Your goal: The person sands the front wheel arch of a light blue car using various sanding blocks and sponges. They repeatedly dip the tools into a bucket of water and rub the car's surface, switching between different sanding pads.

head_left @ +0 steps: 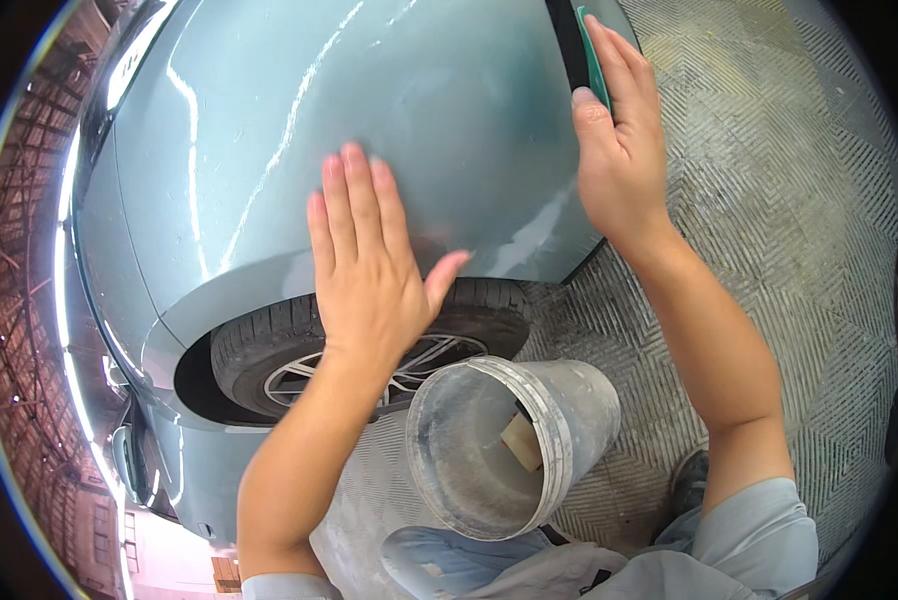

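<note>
A grey-green car fender [449, 120] curves over most of the upper view, with long white reflections and a duller patch in its middle. My left hand [369, 270] is laid on it above the wheel arch, fingers straight and thumb spread, holding nothing. At the panel's right edge, beside a black strip [569, 45], my right hand [624, 140] grips a thin green sheet of sandpaper [595, 65] between thumb and fingers. Part of the sheet is hidden behind the fingers.
Below the arch is the wheel's black tyre [269, 325] with silver spokes. A scuffed, translucent bucket [579, 410] stands close in front of my legs, a pale block [521, 443] inside. Patterned, whitish-stained floor [759, 200] extends to the right.
</note>
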A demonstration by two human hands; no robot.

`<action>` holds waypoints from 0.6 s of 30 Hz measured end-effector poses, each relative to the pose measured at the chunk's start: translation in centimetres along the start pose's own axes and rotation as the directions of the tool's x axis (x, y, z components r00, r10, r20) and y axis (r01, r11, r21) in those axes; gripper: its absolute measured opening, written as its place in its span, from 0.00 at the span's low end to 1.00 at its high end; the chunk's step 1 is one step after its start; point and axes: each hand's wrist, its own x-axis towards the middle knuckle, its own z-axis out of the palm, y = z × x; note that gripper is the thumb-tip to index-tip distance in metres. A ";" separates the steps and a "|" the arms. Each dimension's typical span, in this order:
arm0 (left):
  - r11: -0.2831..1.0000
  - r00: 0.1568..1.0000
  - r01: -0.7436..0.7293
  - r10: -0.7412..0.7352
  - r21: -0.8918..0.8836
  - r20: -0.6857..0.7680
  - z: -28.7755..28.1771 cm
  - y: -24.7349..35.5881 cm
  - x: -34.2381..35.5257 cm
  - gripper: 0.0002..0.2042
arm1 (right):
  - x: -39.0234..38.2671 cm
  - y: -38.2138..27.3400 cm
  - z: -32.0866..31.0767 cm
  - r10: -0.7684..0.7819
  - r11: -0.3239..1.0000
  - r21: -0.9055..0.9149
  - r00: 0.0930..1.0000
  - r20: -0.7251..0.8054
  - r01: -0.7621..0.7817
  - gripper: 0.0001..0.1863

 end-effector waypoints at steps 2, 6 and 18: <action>1.000 0.998 -0.012 0.014 -0.027 0.065 0.0 0.4 -1.6 0.51 | 0.2 0.3 -0.3 -0.032 0.997 -0.068 0.999 -0.023 0.030 0.27; 0.998 0.992 -0.050 0.053 -0.024 0.112 -0.8 0.8 -1.9 0.48 | 0.6 0.6 -1.1 -0.013 1.000 -0.026 0.998 -0.058 0.011 0.27; 0.998 0.996 -0.042 0.045 -0.047 0.080 -0.7 1.7 0.3 0.45 | 1.8 1.7 -2.3 0.020 0.999 -0.045 0.994 -0.107 -0.025 0.27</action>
